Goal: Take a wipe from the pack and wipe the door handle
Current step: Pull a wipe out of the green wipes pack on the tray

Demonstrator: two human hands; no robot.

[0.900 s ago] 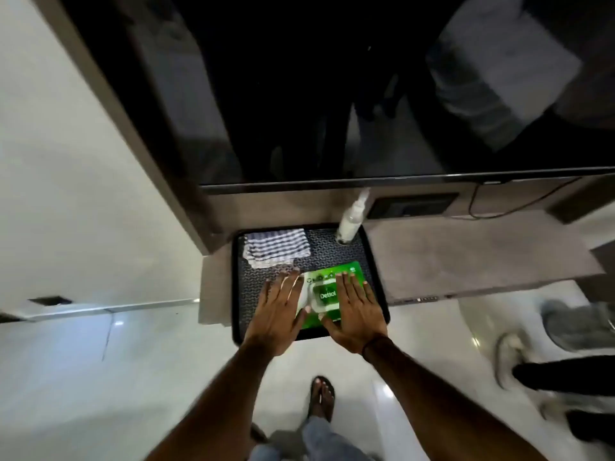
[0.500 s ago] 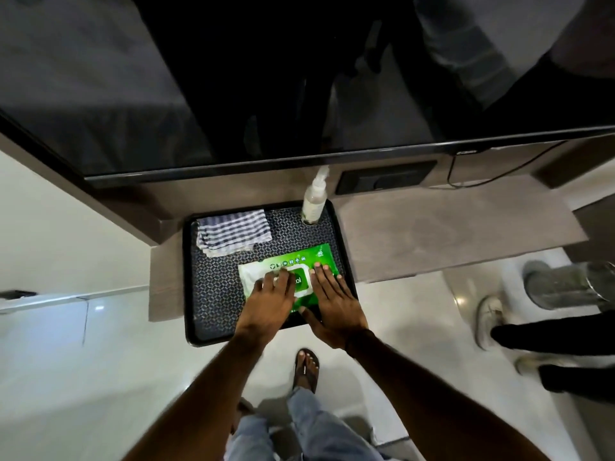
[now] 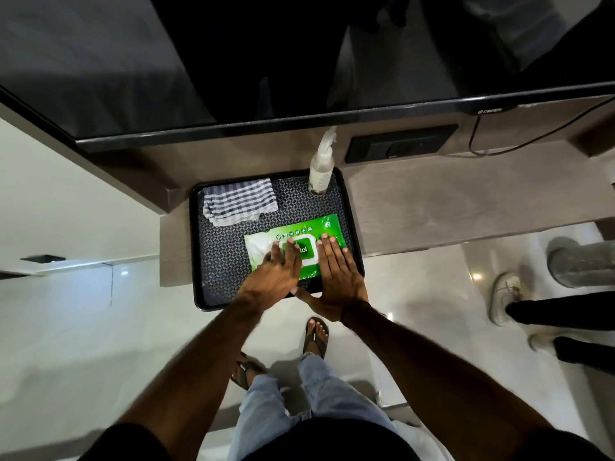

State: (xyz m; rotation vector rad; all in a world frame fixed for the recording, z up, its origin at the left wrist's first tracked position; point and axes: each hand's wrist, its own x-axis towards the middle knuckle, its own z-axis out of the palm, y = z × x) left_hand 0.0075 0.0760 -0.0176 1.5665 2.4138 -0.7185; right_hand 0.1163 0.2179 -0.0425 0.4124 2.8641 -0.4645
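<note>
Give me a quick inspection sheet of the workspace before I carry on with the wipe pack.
Surface: black tray on a grey shelf.
Job's things: green wipe pack flat on the tray; door handle not seen.
Clutter: checked cloth, spray bottle.
Hands: left hand and right hand flat on the pack.
Cables: black cable under the screen.
Surroundings: another person's shoe on the floor.

My bare forearms end in short black sleeves. Below the black patterned tray I see my light blue jeans and dark flip-flop sandals.
</note>
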